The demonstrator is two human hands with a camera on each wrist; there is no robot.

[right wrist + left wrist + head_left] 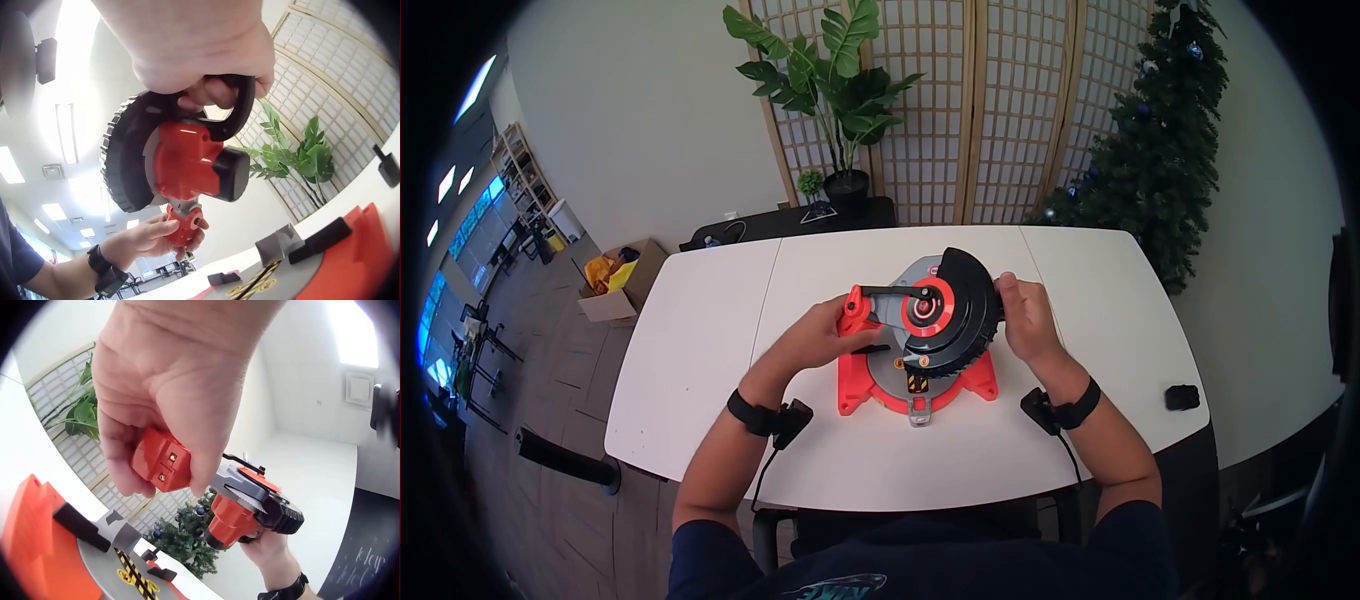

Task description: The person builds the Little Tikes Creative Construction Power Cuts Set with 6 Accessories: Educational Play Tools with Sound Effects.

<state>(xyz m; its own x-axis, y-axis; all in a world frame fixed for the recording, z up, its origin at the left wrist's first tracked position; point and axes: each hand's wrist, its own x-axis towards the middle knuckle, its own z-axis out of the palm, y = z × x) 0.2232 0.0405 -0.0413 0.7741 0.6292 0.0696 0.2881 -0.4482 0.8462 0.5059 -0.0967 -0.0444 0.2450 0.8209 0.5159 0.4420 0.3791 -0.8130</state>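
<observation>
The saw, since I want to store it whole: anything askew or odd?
The saw head is off its base, which looks odd: left hand and right hand hold it above, its red mount unseated. No damage shows.

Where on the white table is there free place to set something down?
Bare: the white tabletop between its left edge and the left hand, and between the right hand and the black object. Crowded: the middle, where both hold the saw above its red base.
</observation>
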